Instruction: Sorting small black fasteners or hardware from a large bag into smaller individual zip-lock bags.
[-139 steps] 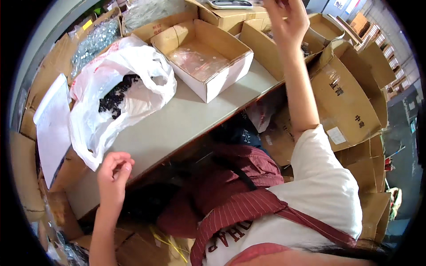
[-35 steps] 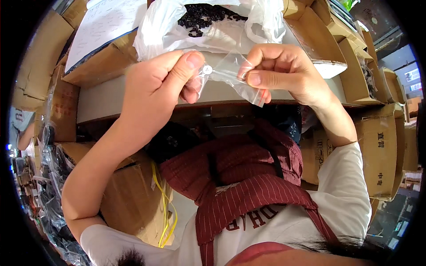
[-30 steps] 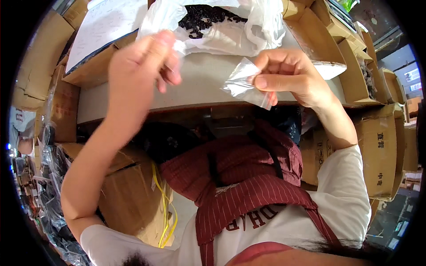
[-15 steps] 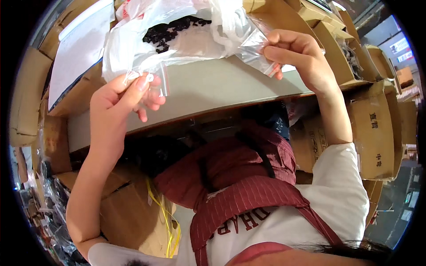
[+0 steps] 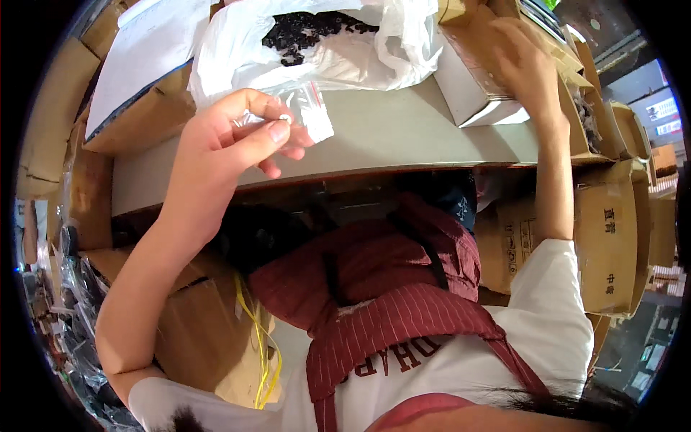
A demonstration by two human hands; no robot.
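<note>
My left hand [image 5: 248, 137] is closed, pinching a small white round piece [image 5: 285, 118] between thumb and forefinger. A clear zip bag [image 5: 311, 115] with a red strip sticks out beyond those fingers, above the grey tabletop [image 5: 389, 129]. Just behind it lies a white plastic bag [image 5: 223, 61], its mouth spread around many small black parts [image 5: 317, 32]. Over a long cardboard box with a white outer side [image 5: 457, 79], my right hand [image 5: 522, 65] reaches with fingers stretched out and somewhat blurred. I see nothing in it.
A clipboard with a written sheet [image 5: 147, 61] rests on a carton at the left. More open cartons [image 5: 597, 129] line the right side, one holding dark wrapped items. The table's front edge runs before my lap. Yellow straps [image 5: 259, 345] hang by a carton at lower left.
The clear zip bag has gone from my right hand, which has moved right and away over the box. My left hand has shifted right with its white piece and bag.
</note>
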